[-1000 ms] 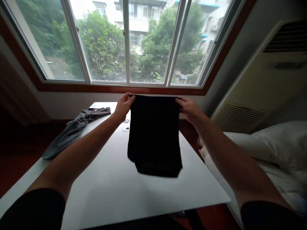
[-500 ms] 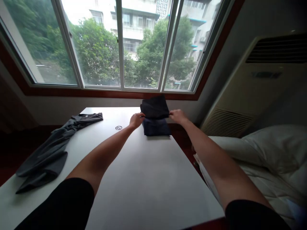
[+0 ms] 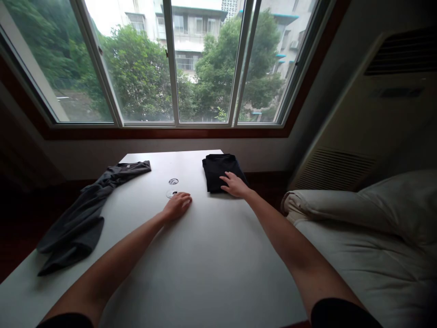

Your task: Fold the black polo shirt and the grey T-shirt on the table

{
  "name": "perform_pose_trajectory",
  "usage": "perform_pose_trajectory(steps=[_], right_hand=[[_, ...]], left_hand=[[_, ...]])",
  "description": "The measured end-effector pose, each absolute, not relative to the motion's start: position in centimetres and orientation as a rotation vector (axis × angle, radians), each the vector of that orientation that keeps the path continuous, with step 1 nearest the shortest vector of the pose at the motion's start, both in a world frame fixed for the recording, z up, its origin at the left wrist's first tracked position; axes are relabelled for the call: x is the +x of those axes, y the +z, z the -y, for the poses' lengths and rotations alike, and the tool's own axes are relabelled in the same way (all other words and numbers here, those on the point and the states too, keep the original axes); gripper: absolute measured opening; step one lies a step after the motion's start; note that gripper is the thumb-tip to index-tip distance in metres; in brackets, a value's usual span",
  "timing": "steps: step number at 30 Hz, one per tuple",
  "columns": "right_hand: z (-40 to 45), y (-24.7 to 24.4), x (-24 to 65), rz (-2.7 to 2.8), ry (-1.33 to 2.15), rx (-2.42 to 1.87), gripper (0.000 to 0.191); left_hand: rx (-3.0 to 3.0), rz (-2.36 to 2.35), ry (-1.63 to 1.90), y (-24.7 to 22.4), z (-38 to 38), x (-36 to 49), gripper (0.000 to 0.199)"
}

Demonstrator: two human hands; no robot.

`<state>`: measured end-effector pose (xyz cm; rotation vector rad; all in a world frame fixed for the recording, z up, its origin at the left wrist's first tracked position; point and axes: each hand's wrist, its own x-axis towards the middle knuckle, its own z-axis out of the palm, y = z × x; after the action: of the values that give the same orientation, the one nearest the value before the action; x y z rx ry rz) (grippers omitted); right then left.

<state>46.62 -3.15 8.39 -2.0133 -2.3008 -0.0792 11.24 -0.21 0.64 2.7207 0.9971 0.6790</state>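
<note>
A folded black garment (image 3: 215, 172) lies flat at the far right of the white table (image 3: 205, 255), on top of a folded navy one that shows only as a sliver at its right edge. Over its near right part, my right hand (image 3: 235, 185) rests with fingers spread, gripping nothing. My left hand (image 3: 178, 206) is on the table to the left of the pile, fingers stretched out and holding nothing. Just beyond it are round marks (image 3: 173, 181) on the tabletop, one partly covered by the hand. A dark grey shirt (image 3: 82, 214) lies loosely along the table's left edge.
A cream padded seat or bedding (image 3: 362, 246) stands close to the table's right side. Behind it is a tall air conditioner (image 3: 341, 168). The wall and a window with a red-brown frame (image 3: 170, 133) rise beyond the table's far edge.
The black garment, held up by both hands before, now lies down over the navy one. Both hands have let go; the left has moved toward me and left, the right rests on the pile.
</note>
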Motion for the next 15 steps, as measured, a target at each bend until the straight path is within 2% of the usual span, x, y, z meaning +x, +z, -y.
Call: perform_pose_trajectory(steps=[3,7,10,12,15], right_hand=[[3.1,6.0,43.6,2.407,0.073,-2.141,0.068],[2.5,5.3,41.1,2.202,-0.01,-2.185,0.049],[2.2,5.4,39.6,2.069,-0.009,-2.075,0.048],[2.3,5.1,38.3,2.057,0.013,-1.978,0.044],[2.6,4.3,35.8,2.004,-0.008,-1.854,0.04]], left_hand=[[2.622,-1.462,0.627,1.0,-0.7,2.3,0.028],[2.345,-2.286,0.53,2.1,-0.5,-10.1,0.034],[2.023,-2.821,0.622,3.1,0.8,-16.6,0.064],[1.762,-2.907,0.564,3.6,1.6,-18.7,0.073],[1.791,-2.774,0.444,4.2,2.6,-18.5,0.052]])
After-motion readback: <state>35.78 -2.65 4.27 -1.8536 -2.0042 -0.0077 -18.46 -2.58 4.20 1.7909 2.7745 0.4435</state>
